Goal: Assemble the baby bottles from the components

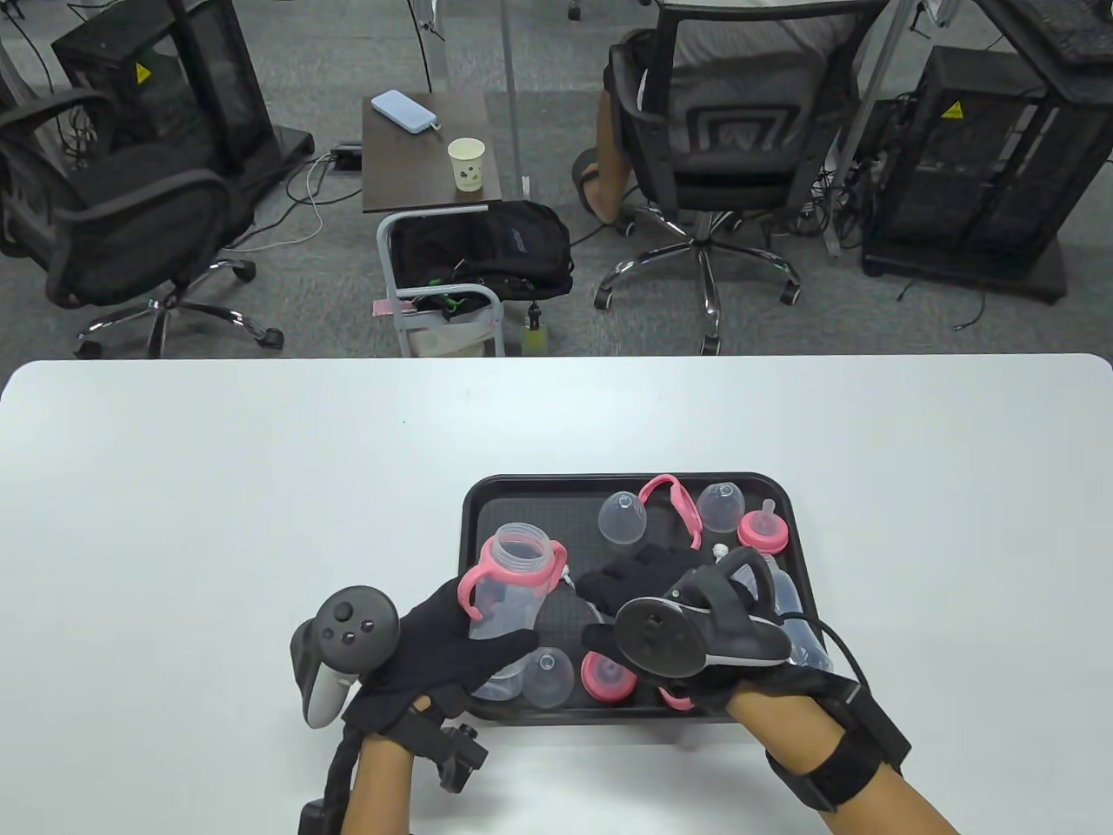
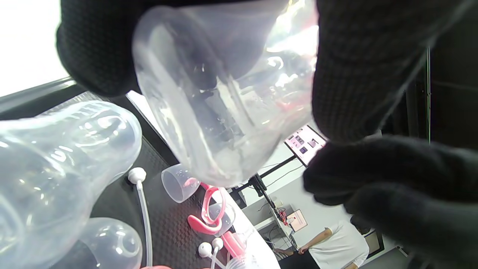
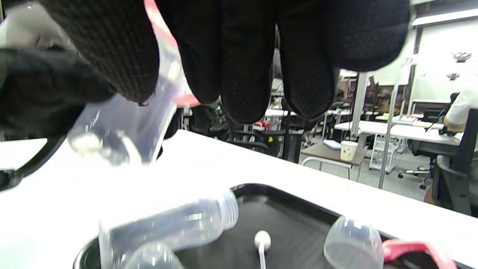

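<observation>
**Two gloved hands over a tray of baby bottle parts**

A white surface (image 1: 261, 487) carries one black tray (image 1: 474, 522) near its front edge. Two hands in black sensor gloves reach in from the bottom, each with a dark tracker strapped to its back.

The left hand (image 1: 452, 644) has its fingers and thumb curled round one clear bottle (image 1: 509, 591), held tilted above the tray's left side with its open mouth up. The bottle is see-through plastic with a threaded neck, and a pink handle ring (image 1: 513, 570) sits round that neck, one loop sticking out to each side.

The right hand (image 1: 652, 600) hovers just beside the bottle, over the middle of the tray. Its fingers point toward the bottle, fairly straight and hanging together in the right wrist view; they grasp nothing that can be seen.

Loose parts in the tray, counted from the table view:
- three clear dome caps — two at the back (image 1: 622, 517) (image 1: 720, 507), one at the front (image 1: 548, 677)
- one more clear bottle lying on its side under the left hand (image 3: 175, 228)
- one spare pink handle ring at the back (image 1: 674, 504)
- two pink collars fitted with teats — one at the back right (image 1: 763, 529), one at the front (image 1: 607, 677)
- thin white straws, partly hidden, so their number is unclear.
</observation>
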The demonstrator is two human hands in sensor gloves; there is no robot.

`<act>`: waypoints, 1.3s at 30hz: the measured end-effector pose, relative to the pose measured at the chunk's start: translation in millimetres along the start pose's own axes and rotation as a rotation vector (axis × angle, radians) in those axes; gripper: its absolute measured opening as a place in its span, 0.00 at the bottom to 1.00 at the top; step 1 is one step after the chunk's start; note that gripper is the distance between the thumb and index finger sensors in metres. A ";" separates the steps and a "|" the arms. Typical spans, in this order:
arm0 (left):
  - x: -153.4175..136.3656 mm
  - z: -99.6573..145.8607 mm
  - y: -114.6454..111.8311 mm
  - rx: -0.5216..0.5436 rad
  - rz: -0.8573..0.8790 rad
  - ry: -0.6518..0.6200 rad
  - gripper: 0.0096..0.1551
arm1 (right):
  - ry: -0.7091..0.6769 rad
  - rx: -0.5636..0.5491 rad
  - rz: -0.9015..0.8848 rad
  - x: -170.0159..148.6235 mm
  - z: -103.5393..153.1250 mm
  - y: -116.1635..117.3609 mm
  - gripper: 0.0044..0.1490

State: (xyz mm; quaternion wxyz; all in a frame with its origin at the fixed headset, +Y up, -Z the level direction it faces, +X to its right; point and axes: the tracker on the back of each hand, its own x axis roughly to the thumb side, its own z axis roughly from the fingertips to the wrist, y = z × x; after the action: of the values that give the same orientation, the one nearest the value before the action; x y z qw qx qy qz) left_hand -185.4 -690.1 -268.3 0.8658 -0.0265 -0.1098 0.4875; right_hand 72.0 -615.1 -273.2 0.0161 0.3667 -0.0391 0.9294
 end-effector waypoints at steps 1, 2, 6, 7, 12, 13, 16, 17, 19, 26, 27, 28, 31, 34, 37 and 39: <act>-0.8 0.3 0.9 0.002 0.003 0.002 0.58 | -0.006 0.023 0.007 0.4 -1.2 5.4 0.35; -1.9 0.6 2.4 0.008 0.007 0.006 0.58 | -0.016 0.058 0.015 0.8 -3.1 13.6 0.35; -4.2 0.7 4.4 0.015 0.015 0.010 0.58 | -0.051 0.166 0.047 1.1 -9.8 44.0 0.35; -4.0 0.8 4.4 0.014 0.013 0.014 0.58 | -0.062 0.188 0.067 1.8 -11.0 51.7 0.35; -4.3 0.8 4.6 0.014 0.011 0.023 0.58 | -0.080 0.258 0.117 0.4 -15.4 74.7 0.35; -4.2 0.8 4.7 0.015 0.013 0.024 0.58 | -0.079 0.277 0.109 -0.6 -16.5 78.6 0.36; -4.0 1.0 4.7 0.014 0.011 0.027 0.58 | -0.090 0.313 0.112 -0.7 -18.3 88.1 0.36; -4.2 0.8 4.6 0.012 0.009 0.028 0.58 | -0.093 0.321 0.123 -0.1 -18.8 91.0 0.35; -4.6 0.4 4.3 0.012 0.005 0.029 0.58 | -0.098 0.332 0.138 0.7 -19.4 95.0 0.33; -4.5 -0.5 2.7 0.002 -0.006 0.031 0.58 | -0.054 0.277 0.112 -4.9 -21.3 82.9 0.28; -4.5 -0.6 2.7 0.001 -0.006 0.031 0.58 | -0.039 0.269 0.103 -7.4 -21.5 76.5 0.28; -4.5 -0.6 2.8 0.002 -0.006 0.031 0.58 | -0.028 0.267 0.099 -8.9 -21.3 71.9 0.28; -4.6 -0.9 2.5 0.002 -0.004 0.029 0.58 | -0.006 0.220 0.074 -14.3 -19.8 51.2 0.28; -4.5 -0.9 2.3 0.003 -0.006 0.027 0.58 | 0.014 0.172 0.056 -17.7 -19.1 28.3 0.28; -4.3 -0.9 2.0 0.004 -0.006 0.025 0.58 | 0.029 0.126 0.051 -20.7 -22.7 11.5 0.28; -4.2 -0.6 2.0 0.005 -0.011 0.025 0.58 | 0.043 0.105 0.049 -22.9 -27.5 0.0 0.28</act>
State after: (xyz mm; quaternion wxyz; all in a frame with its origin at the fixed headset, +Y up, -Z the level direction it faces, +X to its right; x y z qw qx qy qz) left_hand -189.0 -692.5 -270.0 0.8700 -0.0299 -0.0977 0.4824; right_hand 70.0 -612.8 -308.8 -0.0253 0.3458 0.0010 0.9380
